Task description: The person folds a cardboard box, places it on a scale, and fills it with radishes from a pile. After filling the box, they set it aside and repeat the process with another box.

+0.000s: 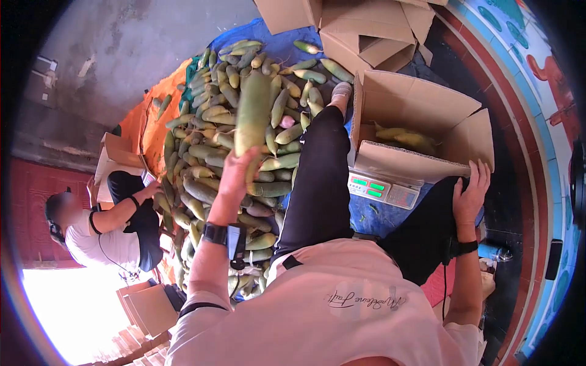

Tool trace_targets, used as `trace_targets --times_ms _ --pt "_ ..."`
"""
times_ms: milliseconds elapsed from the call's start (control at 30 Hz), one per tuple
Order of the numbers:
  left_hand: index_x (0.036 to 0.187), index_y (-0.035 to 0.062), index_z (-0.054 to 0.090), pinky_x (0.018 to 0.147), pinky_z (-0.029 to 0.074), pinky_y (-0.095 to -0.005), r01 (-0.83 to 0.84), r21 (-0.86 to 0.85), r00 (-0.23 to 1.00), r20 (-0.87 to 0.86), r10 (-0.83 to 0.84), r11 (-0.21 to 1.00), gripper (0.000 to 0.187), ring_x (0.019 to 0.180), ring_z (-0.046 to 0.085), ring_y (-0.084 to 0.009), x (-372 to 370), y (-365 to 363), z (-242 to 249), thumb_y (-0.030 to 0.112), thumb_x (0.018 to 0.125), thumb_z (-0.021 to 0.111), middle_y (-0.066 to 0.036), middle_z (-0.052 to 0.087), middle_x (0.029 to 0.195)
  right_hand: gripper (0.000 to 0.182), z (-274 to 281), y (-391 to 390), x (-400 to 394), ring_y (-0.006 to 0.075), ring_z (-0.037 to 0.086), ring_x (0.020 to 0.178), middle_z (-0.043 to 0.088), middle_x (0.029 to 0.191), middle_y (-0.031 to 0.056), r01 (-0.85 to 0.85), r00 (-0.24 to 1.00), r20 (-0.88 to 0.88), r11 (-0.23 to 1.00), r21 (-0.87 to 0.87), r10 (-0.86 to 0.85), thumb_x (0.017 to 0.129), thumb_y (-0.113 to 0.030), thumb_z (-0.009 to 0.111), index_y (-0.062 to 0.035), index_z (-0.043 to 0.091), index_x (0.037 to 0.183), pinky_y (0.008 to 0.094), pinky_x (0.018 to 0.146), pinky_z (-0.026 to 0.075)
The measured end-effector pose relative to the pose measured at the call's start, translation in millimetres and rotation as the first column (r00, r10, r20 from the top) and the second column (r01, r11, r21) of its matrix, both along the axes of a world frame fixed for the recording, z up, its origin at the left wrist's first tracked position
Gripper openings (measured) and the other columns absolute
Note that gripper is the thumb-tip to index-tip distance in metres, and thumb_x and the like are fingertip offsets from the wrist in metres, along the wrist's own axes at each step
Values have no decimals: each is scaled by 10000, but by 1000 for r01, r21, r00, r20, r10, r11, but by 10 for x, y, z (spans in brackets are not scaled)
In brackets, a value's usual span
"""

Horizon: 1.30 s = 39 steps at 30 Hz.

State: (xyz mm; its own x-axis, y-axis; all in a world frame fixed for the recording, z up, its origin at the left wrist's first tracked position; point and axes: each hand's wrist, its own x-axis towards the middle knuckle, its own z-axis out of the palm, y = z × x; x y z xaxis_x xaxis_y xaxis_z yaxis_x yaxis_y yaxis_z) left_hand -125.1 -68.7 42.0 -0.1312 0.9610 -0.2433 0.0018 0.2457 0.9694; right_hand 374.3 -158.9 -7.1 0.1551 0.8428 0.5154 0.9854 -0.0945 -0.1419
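Observation:
My left hand [238, 168] is wrapped round the pale lower end of a large green radish [253, 107]. The radish is held upright and slightly blurred, above a big heap of green radishes [210, 152]. My right hand [471, 194] lies with its fingers stretched out by the near right corner of an open cardboard box [421, 160], the fingertips at its edge and the thumb side over my knee. A few radishes [406, 138] lie in the bottom of the box. Below its near side shows a digital scale [383, 190] with lit green displays.
At left a co-worker [110, 226] sits with a hand at the heap's edge. More cardboard boxes [372, 30] are stacked at the back, and another box [146, 308] stands at lower left. Blue sheeting [268, 30] and an orange sheet [149, 116] lie under the heap.

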Motion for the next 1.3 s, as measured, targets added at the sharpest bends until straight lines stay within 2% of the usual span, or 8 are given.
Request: trace_targets --times_ms 233,367,633,800,867,1000,1133,1300 --pt "1142 1 530 546 475 -218 510 -60 837 -194 -511 858 498 699 572 -80 1128 423 433 242 769 754 -12 608 850 534 78 -10 -41 403 343 1307 437 1351 187 -9 999 -41 1000 8 9 774 -7 607 -46 467 1288 469 1085 308" --pt "1075 -2 573 552 487 -224 621 -29 753 -255 -607 783 475 706 585 -75 1686 614 458 276 746 772 -28 621 872 530 73 -20 -27 391 341 1315 434 1353 189 -3 999 -39 1000 -14 3 786 -8 596 -38 462 1298 454 1087 305" --pt "902 13 645 579 505 -310 830 -311 203 -605 -770 463 501 625 641 -179 2613 1099 183 434 668 783 -84 634 645 521 69 -34 -17 394 324 1325 426 1368 184 -9 997 -74 1000 -15 8 781 -11 613 -50 477 1282 468 1091 301" --pt "916 33 666 725 513 -393 843 -203 311 -573 -758 499 380 716 667 -303 2833 1056 -153 376 756 705 -146 677 740 516 51 -30 -4 389 323 1330 428 1371 183 -7 998 -62 1000 -24 6 789 -14 606 -55 478 1287 462 1088 304" --pt "986 62 670 761 513 -423 841 126 416 -773 -479 527 299 810 658 -341 2846 1120 -376 314 833 625 -161 688 859 513 51 -28 -7 385 324 1331 429 1370 181 -9 998 -61 1000 -25 7 790 -14 604 -56 480 1286 460 1087 305" --pt "1032 85 665 785 513 -425 799 239 529 -715 -457 552 245 895 633 -356 2437 1018 -142 246 880 561 -161 677 953 514 29 -30 16 377 331 1328 433 1370 176 -2 999 -49 1000 -8 1 789 -14 602 -57 480 1287 458 1087 300" --pt "1015 49 667 738 519 -335 612 443 745 -602 -288 655 180 831 665 -233 1662 980 -82 147 902 566 -142 687 905 520 39 -43 19 376 334 1325 433 1371 173 -19 999 -38 999 -35 18 788 -15 604 -59 479 1291 459 1089 294" --pt "981 36 688 769 491 -279 316 292 761 -647 -57 903 178 818 638 -139 461 892 -79 161 908 584 -74 698 879 524 38 -19 26 379 343 1319 436 1372 168 -49 998 31 999 -15 49 796 -30 605 -61 471 1301 463 1089 290"
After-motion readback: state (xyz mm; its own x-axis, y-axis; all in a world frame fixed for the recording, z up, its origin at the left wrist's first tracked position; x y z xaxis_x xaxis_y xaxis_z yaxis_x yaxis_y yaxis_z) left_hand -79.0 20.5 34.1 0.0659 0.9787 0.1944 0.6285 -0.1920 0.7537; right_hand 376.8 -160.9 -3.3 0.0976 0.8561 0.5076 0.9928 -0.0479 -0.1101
